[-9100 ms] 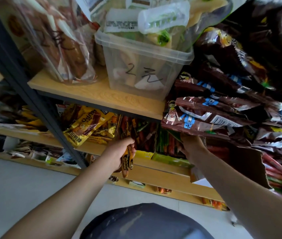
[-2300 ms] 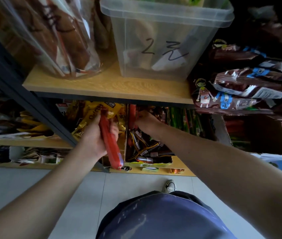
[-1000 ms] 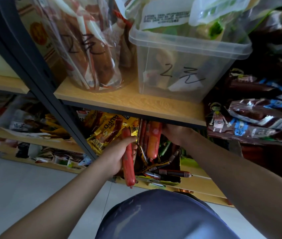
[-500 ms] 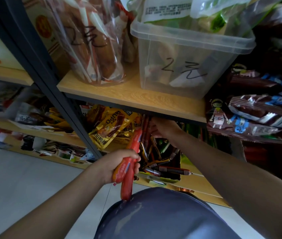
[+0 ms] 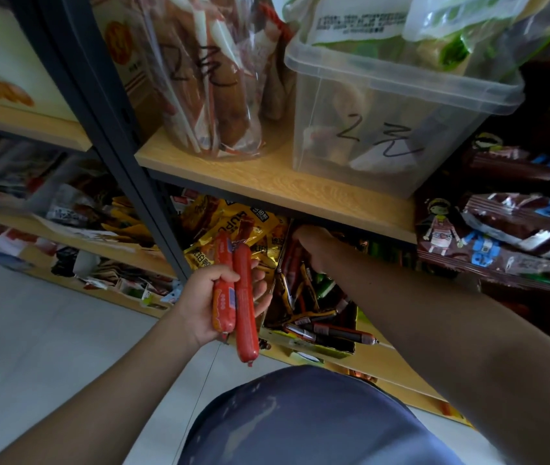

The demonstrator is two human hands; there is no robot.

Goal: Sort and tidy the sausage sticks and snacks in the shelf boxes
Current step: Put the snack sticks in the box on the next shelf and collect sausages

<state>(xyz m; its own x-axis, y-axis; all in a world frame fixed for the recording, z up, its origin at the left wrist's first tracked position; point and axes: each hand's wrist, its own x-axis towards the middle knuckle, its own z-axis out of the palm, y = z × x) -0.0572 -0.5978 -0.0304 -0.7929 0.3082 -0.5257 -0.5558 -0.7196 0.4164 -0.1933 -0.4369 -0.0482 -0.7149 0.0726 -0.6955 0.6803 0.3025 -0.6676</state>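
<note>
A: Left hand (image 5: pixel 220 297): closed round two red sausages (image 5: pixel 235 297), held side by side, long axes near upright, lower ends hanging below the palm. Held just in front of the shelf edge.

B: Right hand (image 5: pixel 312 245)?

A: Reaching over the box (image 5: pixel 317 345) into its back, under the upper shelf (image 5: pixel 267 182). Fingers hidden in shadow; cannot tell whether it grips anything. It is the nearer hand to the box contents.

B: Box contents?

A: Mixed dark and orange sausage sticks (image 5: pixel 337 330), most lying crosswise and jumbled, some standing at the back. It sits just right of the left hand's pair, so that pair likely goes elsewhere.

B: Beyond?

A: Yellow snack packs (image 5: pixel 233 229) left of the box. Above, clear bag (image 5: pixel 206 78) of long sticks beside a clear tub (image 5: pixel 384 105) of green packets. Brown packets (image 5: pixel 502 236) stacked far right.
</note>
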